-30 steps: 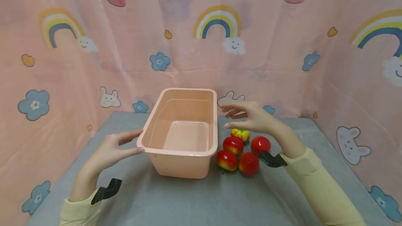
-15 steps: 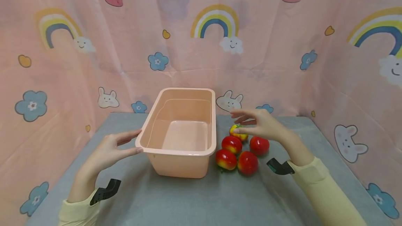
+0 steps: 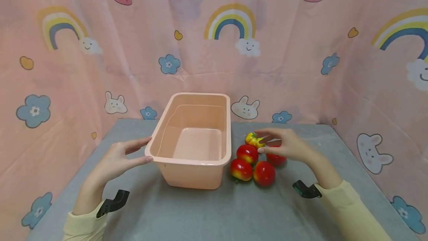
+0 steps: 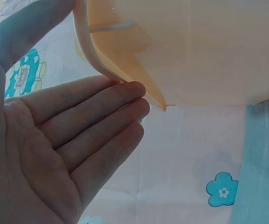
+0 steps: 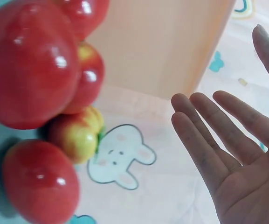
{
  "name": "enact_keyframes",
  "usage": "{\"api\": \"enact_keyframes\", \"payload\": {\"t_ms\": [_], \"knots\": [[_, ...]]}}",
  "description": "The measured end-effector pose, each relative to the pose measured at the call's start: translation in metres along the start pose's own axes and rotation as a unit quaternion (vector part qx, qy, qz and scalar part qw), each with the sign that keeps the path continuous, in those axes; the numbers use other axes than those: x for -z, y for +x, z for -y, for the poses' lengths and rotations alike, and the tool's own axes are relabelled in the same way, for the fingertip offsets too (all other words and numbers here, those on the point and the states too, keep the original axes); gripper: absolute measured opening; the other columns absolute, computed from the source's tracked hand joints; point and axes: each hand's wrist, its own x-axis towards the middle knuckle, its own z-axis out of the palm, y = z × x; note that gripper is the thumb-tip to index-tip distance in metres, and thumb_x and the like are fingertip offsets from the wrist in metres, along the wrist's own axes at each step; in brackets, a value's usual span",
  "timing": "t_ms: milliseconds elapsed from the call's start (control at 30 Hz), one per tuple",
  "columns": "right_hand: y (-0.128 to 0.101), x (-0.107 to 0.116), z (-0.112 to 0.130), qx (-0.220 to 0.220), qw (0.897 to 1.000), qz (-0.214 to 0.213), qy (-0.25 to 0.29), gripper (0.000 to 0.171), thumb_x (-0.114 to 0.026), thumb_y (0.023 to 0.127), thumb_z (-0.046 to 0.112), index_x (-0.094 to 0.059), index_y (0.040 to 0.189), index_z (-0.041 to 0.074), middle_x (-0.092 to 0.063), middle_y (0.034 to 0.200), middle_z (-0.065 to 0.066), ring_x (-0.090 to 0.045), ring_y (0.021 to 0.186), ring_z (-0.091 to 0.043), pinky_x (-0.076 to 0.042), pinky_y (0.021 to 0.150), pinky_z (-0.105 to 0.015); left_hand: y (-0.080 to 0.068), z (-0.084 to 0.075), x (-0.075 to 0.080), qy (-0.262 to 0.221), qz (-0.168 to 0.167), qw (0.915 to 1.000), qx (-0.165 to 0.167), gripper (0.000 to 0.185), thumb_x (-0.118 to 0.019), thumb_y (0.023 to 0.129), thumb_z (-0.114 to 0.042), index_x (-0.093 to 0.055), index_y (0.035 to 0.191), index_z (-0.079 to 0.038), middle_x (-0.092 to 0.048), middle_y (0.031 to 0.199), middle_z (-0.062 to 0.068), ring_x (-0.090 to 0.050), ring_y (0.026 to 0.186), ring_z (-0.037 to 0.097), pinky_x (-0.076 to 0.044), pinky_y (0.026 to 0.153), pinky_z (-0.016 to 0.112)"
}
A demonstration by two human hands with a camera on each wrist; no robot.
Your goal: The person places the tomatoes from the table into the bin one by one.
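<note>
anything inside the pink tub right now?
Nothing visible inside the pink tub: its bare floor and far walls show in the head view. The strip just behind the near wall is hidden. The five fruits lie on the table beside it; the left hand touches its rim.
</note>
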Motion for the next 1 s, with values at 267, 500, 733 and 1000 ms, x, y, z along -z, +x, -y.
{"api": "enact_keyframes", "payload": {"t_ms": [267, 500, 733, 1000], "knots": [[-0.011, -0.012, -0.018, -0.002, 1.000, 0.004, -0.012, 0.055, -0.074, 0.082, 0.035, -0.056, 0.129, 0.012, -0.065, 0.120, -0.011, -0.064, 0.105, -0.028, -0.060, 0.080, -0.037, 0.000, 0.001, 0.000, 0.000, 0.000, 1.0000, 0.003, 0.059, -0.073, 0.081, -0.042, -0.056, 0.134, -0.022, -0.058, 0.133, 0.000, -0.054, 0.123, 0.032, -0.047, 0.100, 0.051], [-0.021, -0.019, -0.028, -0.014, 1.000, 0.001, 0.006, 0.057, -0.075, 0.080, 0.037, -0.058, 0.128, 0.010, -0.065, 0.119, -0.011, -0.064, 0.103, -0.029, -0.060, 0.076, -0.031, 0.001, 0.001, 0.000, 0.004, 0.000, 1.0000, 0.001, 0.059, -0.073, 0.081, -0.043, -0.056, 0.134, -0.023, -0.058, 0.133, -0.001, -0.055, 0.123, 0.031, -0.048, 0.100, 0.049], [-0.029, -0.029, -0.041, -0.023, 1.000, 0.004, 0.014, 0.055, -0.074, 0.081, 0.037, -0.059, 0.127, 0.010, -0.065, 0.120, -0.011, -0.064, 0.104, -0.027, -0.060, 0.079, -0.032, 0.000, 0.000, 0.001, 0.004, 0.000, 1.0000, 0.005, 0.060, -0.073, 0.080, -0.043, -0.056, 0.134, -0.022, -0.059, 0.132, 0.002, -0.055, 0.122, 0.032, -0.048, 0.100, 0.050], [-0.034, -0.036, -0.048, -0.035, 0.999, 0.008, 0.040, 0.055, -0.075, 0.080, 0.034, -0.059, 0.126, 0.008, -0.064, 0.119, -0.013, -0.063, 0.105, -0.030, -0.060, 0.079, -0.031, 0.000, 0.000, 0.000, 0.006, -0.003, 1.0000, 0.001, 0.060, -0.073, 0.081, -0.043, -0.056, 0.134, -0.021, -0.059, 0.133, 0.001, -0.055, 0.122, 0.032, -0.048, 0.100, 0.049]]}}
